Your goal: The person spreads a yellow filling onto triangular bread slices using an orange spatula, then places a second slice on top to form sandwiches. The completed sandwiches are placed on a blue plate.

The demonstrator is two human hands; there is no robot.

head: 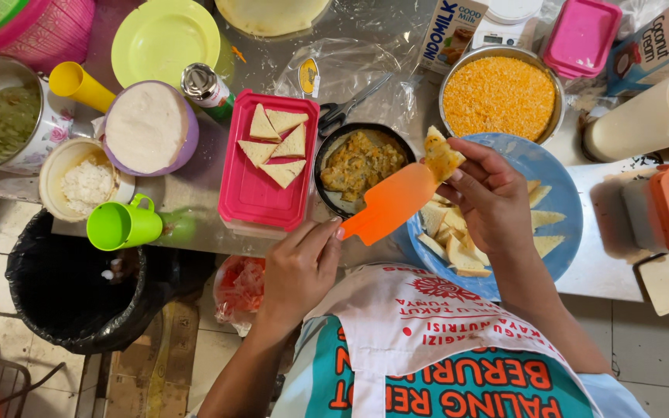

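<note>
Left hand [297, 267] fingers pinching the flat orange plastic spatula [387, 203] by its handle end. Right hand [489, 197] fingers gripping one filled triangular pastry piece [441, 157] over the round blue plate [555, 190]. Four triangles sitting in the pink rectangular tray [261, 205]; the plate's pile is partly hidden, uncountable. One black filling bowl [333, 203] standing between them.

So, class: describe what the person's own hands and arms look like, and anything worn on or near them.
Both the left hand and the right hand are bare: no gloves, rings or watch show. The forearms are uncovered, with no sleeves in view. Between them hangs an apron, white on top and teal below, with red and orange printed lettering.
</note>
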